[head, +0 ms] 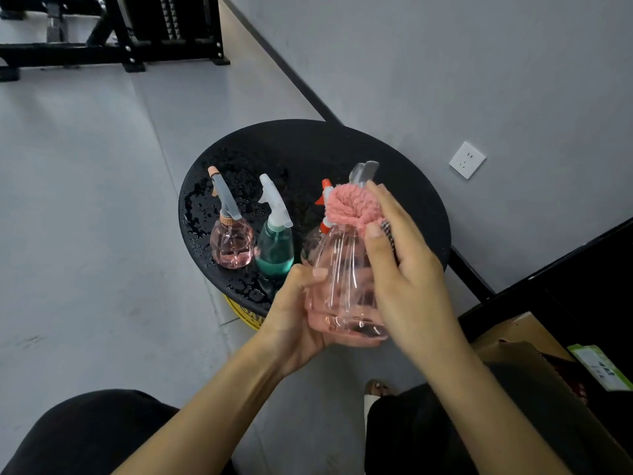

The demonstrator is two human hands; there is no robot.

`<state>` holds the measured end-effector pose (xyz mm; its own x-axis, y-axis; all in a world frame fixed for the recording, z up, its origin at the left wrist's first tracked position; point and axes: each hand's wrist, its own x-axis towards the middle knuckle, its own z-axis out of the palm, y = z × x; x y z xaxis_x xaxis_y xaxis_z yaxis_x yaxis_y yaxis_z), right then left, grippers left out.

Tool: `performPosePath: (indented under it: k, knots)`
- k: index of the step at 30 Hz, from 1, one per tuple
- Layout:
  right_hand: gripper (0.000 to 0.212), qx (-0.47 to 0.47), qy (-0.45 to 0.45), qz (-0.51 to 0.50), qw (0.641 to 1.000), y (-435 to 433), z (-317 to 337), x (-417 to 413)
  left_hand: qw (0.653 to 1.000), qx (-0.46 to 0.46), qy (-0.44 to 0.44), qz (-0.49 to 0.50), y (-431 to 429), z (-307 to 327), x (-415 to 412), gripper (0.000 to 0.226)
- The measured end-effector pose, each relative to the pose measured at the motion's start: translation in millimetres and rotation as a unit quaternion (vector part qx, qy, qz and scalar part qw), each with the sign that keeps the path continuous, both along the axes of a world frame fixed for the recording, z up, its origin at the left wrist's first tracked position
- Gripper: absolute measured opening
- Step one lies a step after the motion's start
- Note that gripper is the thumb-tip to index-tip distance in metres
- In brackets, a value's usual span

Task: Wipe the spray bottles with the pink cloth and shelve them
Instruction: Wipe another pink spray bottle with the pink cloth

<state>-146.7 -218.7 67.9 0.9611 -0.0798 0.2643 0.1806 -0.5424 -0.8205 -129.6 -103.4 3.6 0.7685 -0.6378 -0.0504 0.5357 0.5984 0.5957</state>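
While the left hand (294,323) cups the base of a clear pink plastic spray bottle (342,286), the right hand (400,265) curls around its shoulder, pressing a bunched pink fluffy cloth (349,209) against the neck. The bottle is held above the near edge of the bench, long axis upright, its translucent trigger head (364,171) pointing up and away. Behind stand a round pink bottle (233,245), a teal bottle (275,252) and an orange-nozzled one (325,192) on the wet round black bench (308,149).

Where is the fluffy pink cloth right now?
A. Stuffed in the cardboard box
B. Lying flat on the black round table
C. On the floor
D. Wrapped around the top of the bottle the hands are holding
D: the pink cloth is bunched around the neck of the clear pink bottle, pressed there by the right hand while the left hand grips the bottle's base.
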Motion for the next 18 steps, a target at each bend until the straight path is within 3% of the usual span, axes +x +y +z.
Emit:
performPosePath:
  k: [2,5,8,13,18]
  knots:
    - [0.047,-0.032,-0.02,0.02,0.999,4,-4,-8,1.0,-0.006,0.017,0.02,-1,3,1,0.059]
    - [0.049,-0.124,-0.059,0.041,0.99,14,-18,-32,0.997,0.011,0.043,0.061,2,1,7,0.037]
    - [0.054,-0.222,-0.084,0.036,0.971,25,-30,-49,0.994,0.039,0.054,0.087,4,-1,10,0.051]
    - [0.051,-0.197,-0.028,0.01,0.98,18,-14,-23,0.993,0.088,0.047,0.059,0,0,7,0.069]
    - [0.054,-0.236,0.006,-0.013,0.972,14,1,1,0.996,0.072,0.042,0.029,-3,2,2,0.067]
